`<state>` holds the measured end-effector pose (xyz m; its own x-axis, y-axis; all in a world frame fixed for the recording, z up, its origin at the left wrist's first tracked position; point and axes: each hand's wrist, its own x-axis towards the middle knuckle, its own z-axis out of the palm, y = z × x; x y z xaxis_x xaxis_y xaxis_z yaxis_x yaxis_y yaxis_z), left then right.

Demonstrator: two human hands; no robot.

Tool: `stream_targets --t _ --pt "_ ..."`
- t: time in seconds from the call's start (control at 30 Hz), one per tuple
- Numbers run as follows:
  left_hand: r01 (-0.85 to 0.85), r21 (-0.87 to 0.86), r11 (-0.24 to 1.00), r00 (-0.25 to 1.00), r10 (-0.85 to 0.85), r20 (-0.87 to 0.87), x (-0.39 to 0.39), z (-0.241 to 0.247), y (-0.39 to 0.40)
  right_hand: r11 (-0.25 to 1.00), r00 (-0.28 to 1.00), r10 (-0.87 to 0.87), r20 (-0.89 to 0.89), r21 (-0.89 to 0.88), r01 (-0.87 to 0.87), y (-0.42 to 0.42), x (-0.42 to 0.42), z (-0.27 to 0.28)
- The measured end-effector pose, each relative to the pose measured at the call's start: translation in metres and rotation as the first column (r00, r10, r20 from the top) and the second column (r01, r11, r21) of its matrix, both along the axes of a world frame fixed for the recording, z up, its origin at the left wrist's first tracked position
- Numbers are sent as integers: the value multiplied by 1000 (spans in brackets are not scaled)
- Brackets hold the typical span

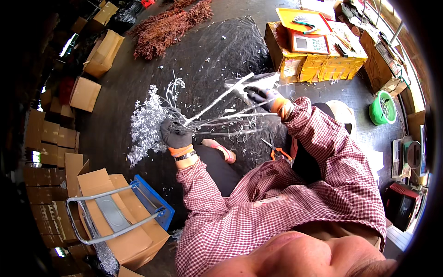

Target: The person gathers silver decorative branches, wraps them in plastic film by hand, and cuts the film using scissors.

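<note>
My left hand (175, 134), in a dark work glove with an orange cuff, grips a bundle of silver-white branches by their stems (221, 98). The bushy, glittery tips (148, 116) hang out to the left, while the bare stems fan to the right. My right hand (261, 96), gloved the same way, is at the stem ends beside a crumpled sheet of clear plastic (238, 83). Blur hides whether its fingers are closed on the plastic or a stem. Scissors with orange handles (277, 150) lie on the floor below the stems, near my feet.
A taped carton (311, 67) at the upper right bears a scale (309, 42), a yellow tray (283, 15) and pliers (306, 25). Reddish dried branches (155, 34) lie ahead. A trolley (168, 216) with an open carton (135, 239) stands lower left; a green bucket (375, 112) stands right.
</note>
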<state>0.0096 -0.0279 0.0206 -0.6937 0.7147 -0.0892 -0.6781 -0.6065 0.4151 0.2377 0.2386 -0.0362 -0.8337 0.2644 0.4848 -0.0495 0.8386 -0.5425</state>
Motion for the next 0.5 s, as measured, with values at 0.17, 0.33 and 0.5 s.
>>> stream_targets --t 0.17,0.33,0.5 --pt "-327 -408 852 898 144 -416 16 -11 5 112 959 -169 -228 -971 -212 11 4 29" --pt "-296 -404 866 943 199 -266 7 -10 -4 323 916 -245 -317 -918 -231 18 4 29" --pt "31 -140 990 991 -48 -122 -19 -22 -25 497 966 228 -120 -839 -221 -3 8 38"
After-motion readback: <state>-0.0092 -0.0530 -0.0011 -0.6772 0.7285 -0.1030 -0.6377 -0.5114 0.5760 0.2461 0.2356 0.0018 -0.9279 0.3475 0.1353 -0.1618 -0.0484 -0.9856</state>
